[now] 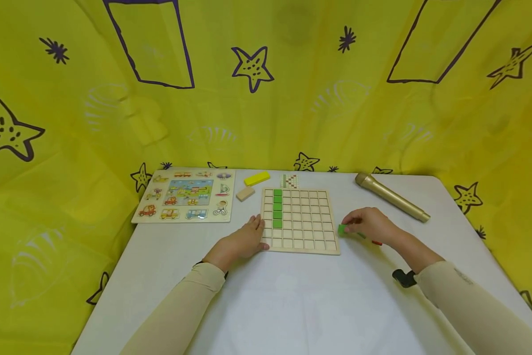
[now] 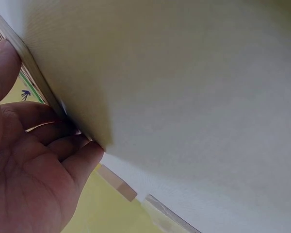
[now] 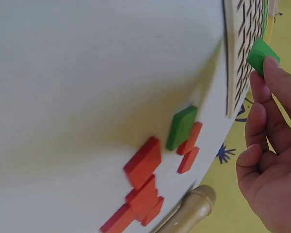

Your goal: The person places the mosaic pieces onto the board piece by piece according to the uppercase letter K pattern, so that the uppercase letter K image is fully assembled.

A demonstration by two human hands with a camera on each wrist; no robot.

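My right hand (image 1: 371,225) pinches green tile (image 3: 262,56) in fingers, just right of grid board (image 1: 299,220). Left hand (image 1: 243,241) flat, fingers relaxed, bracing board's left edge. Best carry tile level, square it over empty cell under green column (image 1: 277,209), press gently.

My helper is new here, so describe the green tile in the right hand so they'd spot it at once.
Find the wooden grid board in the middle of the white table. Just off its right edge, the right hand pinches a small green square tile at its fingertips. Unlike the green tiles slotted in the board's column, this one sits outside the grid.
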